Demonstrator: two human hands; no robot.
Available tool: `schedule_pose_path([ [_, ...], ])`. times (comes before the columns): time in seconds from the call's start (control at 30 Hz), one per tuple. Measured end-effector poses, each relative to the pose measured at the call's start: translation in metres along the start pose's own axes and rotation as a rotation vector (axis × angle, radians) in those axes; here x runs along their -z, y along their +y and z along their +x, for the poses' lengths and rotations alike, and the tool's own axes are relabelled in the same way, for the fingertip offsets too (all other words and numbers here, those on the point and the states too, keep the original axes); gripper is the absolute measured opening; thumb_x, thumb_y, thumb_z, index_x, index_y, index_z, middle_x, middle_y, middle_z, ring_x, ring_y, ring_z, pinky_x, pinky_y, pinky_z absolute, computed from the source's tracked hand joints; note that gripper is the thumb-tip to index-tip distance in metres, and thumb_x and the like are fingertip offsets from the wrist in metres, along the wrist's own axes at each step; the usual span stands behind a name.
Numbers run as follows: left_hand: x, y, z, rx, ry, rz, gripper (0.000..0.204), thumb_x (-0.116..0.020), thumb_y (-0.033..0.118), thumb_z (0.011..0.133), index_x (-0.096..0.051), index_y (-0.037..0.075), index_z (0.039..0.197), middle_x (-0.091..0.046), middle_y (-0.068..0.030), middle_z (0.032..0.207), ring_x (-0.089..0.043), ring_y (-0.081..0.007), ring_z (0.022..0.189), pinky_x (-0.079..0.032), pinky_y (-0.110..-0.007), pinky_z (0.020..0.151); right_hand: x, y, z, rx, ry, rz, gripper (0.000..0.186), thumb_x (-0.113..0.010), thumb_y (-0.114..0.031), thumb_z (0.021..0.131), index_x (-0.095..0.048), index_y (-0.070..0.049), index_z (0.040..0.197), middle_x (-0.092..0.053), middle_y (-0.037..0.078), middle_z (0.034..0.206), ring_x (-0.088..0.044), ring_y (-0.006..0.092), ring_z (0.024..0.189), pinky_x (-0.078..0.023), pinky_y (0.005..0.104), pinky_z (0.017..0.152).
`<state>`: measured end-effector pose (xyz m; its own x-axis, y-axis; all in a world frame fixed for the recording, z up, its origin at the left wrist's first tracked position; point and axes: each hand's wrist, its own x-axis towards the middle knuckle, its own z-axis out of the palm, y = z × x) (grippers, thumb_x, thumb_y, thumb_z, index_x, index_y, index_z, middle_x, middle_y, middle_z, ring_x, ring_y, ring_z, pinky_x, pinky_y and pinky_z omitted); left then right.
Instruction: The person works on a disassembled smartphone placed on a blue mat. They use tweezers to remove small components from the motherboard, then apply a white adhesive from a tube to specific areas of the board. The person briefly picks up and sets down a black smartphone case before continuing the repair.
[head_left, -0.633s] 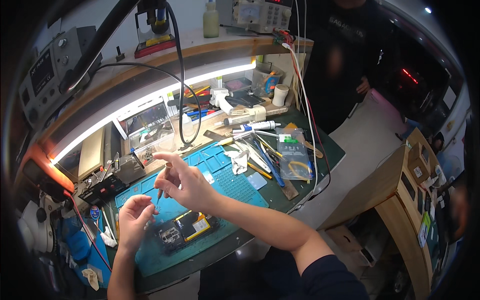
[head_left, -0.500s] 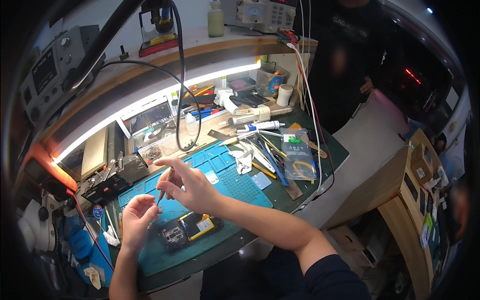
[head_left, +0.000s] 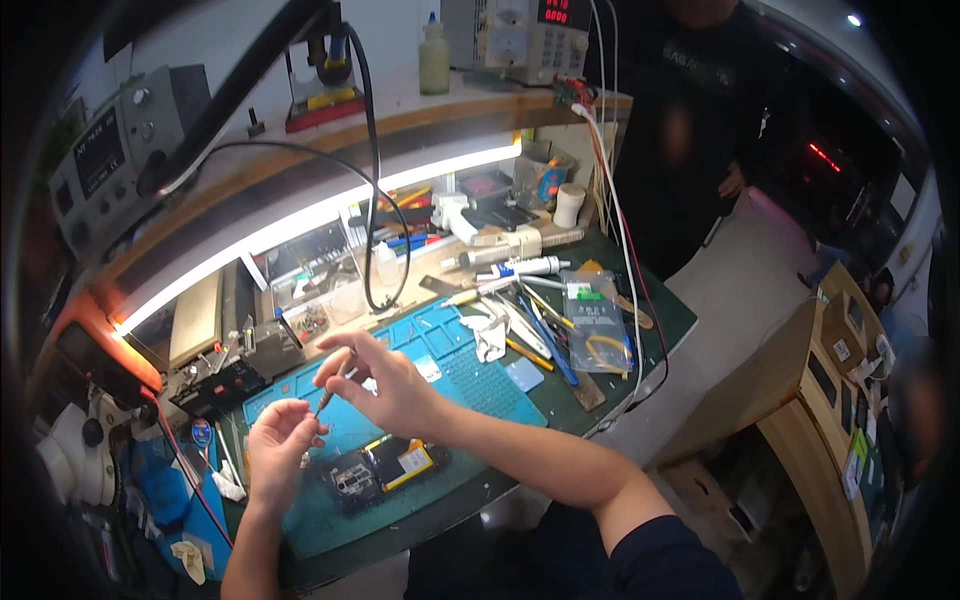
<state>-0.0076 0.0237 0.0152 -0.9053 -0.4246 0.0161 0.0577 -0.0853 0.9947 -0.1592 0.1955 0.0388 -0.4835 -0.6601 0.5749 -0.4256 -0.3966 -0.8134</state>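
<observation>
In my right hand point(head_left: 392, 398) is a slim, pointed, pen-like tool point(head_left: 325, 400), gripped between thumb and fingers with its tip angled down toward my left hand point(head_left: 279, 448). The left thumb and forefinger are pinched together beside that tip; whatever they hold is too small to make out. Just below both hands, an opened phone point(head_left: 353, 481) lies on the blue-green work mat point(head_left: 490, 385). Its inner parts show at the left end, and a black battery point(head_left: 388, 459) with yellow edges and a white label fills the right part. Neither hand touches the phone.
Pens, tweezers-like tools and a clear packet point(head_left: 597, 325) lie right of the mat. A black cable point(head_left: 372, 200) hangs over the bench. An orange-cased meter point(head_left: 105, 345) and a microscope point(head_left: 75, 455) stand left. Behind the bench, a person in dark clothes point(head_left: 690, 120) stands.
The view has tilted slightly, so the bench appears a little lower. Both hands keep nearly the same pose, the tool tip still beside the left fingertips.
</observation>
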Motion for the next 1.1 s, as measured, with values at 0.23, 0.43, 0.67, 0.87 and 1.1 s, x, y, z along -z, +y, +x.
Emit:
schedule_pose_path([
  [0.23, 0.002, -0.001, 0.0, -0.01, -0.016, 0.02, 0.023, -0.073, 0.007, 0.096, -0.063, 0.001, 0.115, -0.069, -0.0063, 0.1, -0.071, -0.0171, 0.089, -0.058, -0.029, 0.077, -0.005, 0.007, -0.004, 0.085, 0.002, -0.168, 0.047, -0.069, -0.011, 0.1, -0.046, -0.006, 0.141, -0.075, 0.009, 0.099, -0.077, 0.0186, 0.089, -0.061, 0.0318, 0.079],
  [0.43, 0.004, -0.003, -0.002, 0.008, -0.01, 0.036, 0.024, -0.074, 0.008, 0.095, -0.063, 0.001, 0.115, -0.069, -0.0074, 0.101, -0.071, -0.0173, 0.089, -0.058, -0.03, 0.077, -0.007, 0.011, -0.006, 0.073, 0.017, -0.171, 0.049, -0.07, -0.014, 0.099, -0.047, -0.008, 0.142, -0.075, 0.008, 0.096, -0.077, 0.0197, 0.087, -0.061, 0.0327, 0.077],
  [0.67, 0.005, -0.011, 0.002, -0.104, -0.052, 0.15, 0.022, -0.073, 0.007, 0.097, -0.063, 0.001, 0.115, -0.07, -0.0062, 0.102, -0.071, -0.0144, 0.088, -0.059, -0.028, 0.076, -0.009, 0.012, -0.007, 0.09, 0.006, -0.213, 0.049, -0.07, -0.016, 0.098, -0.049, -0.012, 0.142, -0.076, 0.007, 0.092, -0.077, 0.0222, 0.085, -0.06, 0.0339, 0.073],
  [0.87, 0.01, -0.017, 0.004, -0.216, -0.054, 0.299, 0.021, -0.072, 0.002, 0.095, -0.064, 0.001, 0.115, -0.07, -0.0037, 0.099, -0.069, -0.0105, 0.088, -0.058, -0.026, 0.077, -0.009, 0.014, -0.007, 0.104, 0.009, -0.209, 0.05, -0.07, -0.016, 0.098, -0.049, -0.012, 0.143, -0.076, 0.007, 0.092, -0.077, 0.0238, 0.085, -0.06, 0.0356, 0.074],
  [1.1, 0.009, -0.012, 0.002, -0.229, -0.032, 0.355, 0.024, -0.074, -0.001, 0.092, -0.066, 0.001, 0.114, -0.071, -0.0038, 0.097, -0.069, -0.0098, 0.089, -0.056, -0.025, 0.082, -0.008, 0.01, -0.006, 0.11, -0.006, -0.235, 0.05, -0.07, -0.014, 0.099, -0.048, -0.011, 0.144, -0.075, 0.008, 0.091, -0.077, 0.0229, 0.085, -0.061, 0.0351, 0.075],
])
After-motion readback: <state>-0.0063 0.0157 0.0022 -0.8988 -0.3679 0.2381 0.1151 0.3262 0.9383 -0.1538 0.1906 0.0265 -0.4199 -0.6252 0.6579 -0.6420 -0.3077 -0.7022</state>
